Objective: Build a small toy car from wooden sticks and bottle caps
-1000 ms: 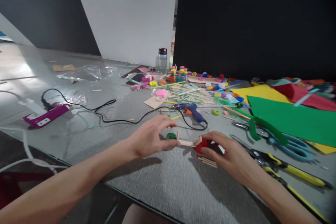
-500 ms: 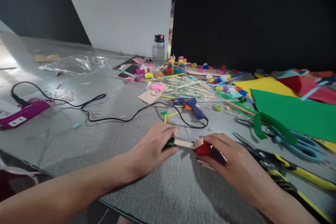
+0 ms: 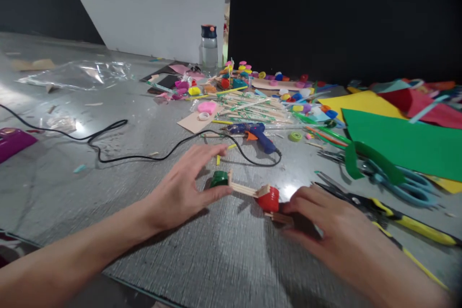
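Flanking joined caps point(image 3: 269, 199), left hand point(image 3: 178, 190) and right hand point(image 3: 325, 224) spread; a bottle point(image 3: 209, 41) holds liquid point(image 3: 209, 57).

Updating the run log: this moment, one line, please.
left hand: open around green cap; right hand: open beside red cap; sticks: between both caps

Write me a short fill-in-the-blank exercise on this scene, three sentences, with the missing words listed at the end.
1. The green cap is nearer the ____ grip than the other one.
2. Pale wooden sticks extend between the green cap and a ____ cap.
3. The trigger on the blue glue gun is ____.

Missing words: left; red; orange.
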### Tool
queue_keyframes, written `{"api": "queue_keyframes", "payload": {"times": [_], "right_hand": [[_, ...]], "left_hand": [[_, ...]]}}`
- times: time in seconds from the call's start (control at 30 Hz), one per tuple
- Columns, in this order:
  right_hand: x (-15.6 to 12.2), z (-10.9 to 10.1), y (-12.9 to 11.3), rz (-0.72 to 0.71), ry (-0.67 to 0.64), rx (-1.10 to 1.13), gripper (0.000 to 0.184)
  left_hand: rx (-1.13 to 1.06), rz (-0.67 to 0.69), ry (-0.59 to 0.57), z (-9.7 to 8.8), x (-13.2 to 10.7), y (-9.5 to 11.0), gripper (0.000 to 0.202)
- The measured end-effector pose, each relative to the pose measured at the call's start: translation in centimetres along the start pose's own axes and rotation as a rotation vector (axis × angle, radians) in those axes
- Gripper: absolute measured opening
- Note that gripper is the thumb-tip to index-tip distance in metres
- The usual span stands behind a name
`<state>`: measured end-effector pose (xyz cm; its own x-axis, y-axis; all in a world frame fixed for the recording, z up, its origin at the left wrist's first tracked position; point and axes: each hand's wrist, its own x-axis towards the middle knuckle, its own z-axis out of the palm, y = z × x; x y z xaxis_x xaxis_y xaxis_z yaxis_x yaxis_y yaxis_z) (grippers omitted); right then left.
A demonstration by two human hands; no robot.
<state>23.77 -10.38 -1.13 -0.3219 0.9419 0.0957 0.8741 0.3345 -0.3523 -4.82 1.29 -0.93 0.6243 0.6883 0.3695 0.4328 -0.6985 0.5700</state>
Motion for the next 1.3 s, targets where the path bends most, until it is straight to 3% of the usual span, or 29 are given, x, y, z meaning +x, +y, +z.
{"api": "queue_keyframes", "payload": {"times": [0.17, 0.33, 0.5, 0.6, 0.7, 0.83, 0.97, 1.1, 1.23, 1.3], "right_hand": [[0.1, 0.9, -0.4, -0.032, -0.06, 0.009, 0.007], [0.1, 0.5, -1.2, -0.098, -0.049, -0.043, 0.015], [0.1, 0.1, -1.5, -0.113, -0.012, -0.06, 0.02], [-0.1, -0.9, -1.6, -0.066, -0.009, 0.082, 0.019], [-0.4, -1.8, -2.1, 0.03, -0.036, 0.289, 0.015], [-0.7, -2.4, -2.7, 0.049, -0.065, 0.405, 0.012], [-0.7, -2.7, -3.1, -0.02, -0.043, 0.434, 0.013], [-0.8, -3.0, -3.1, -0.019, -0.012, 0.432, 0.016], [-1.1, -2.7, -2.8, -0.026, 0.242, 0.287, 0.016], [-1.3, -2.4, -2.7, -0.071, 0.287, 0.207, 0.019]], "left_hand": [[0.004, 0.056, 0.187, -0.2, 0.0, 0.5, 0.04], [0.054, 0.186, 0.347, -0.2, -0.5, 0.9, 0.035], [0.127, 0.353, 0.386, -0.3, -0.8, 1.7, 0.034], [0.134, 0.384, 0.38, -0.3, -0.9, 2.2, 0.032], [0.086, 0.361, 0.324, -0.4, -1.2, 3.4, 0.03], [0.032, 0.257, 0.006, 0.1, -1.6, 6.0, 0.024], [-0.03, 0.232, -0.152, 1.4, -1.2, 8.0, 0.015], [-0.191, 0.107, -0.206, 2.3, -0.6, 8.2, 0.018], [-0.395, -0.066, -0.168, 2.8, -0.4, 7.6, 0.021], [-0.446, -0.117, -0.131, 2.9, -0.5, 7.4, 0.021]]}}
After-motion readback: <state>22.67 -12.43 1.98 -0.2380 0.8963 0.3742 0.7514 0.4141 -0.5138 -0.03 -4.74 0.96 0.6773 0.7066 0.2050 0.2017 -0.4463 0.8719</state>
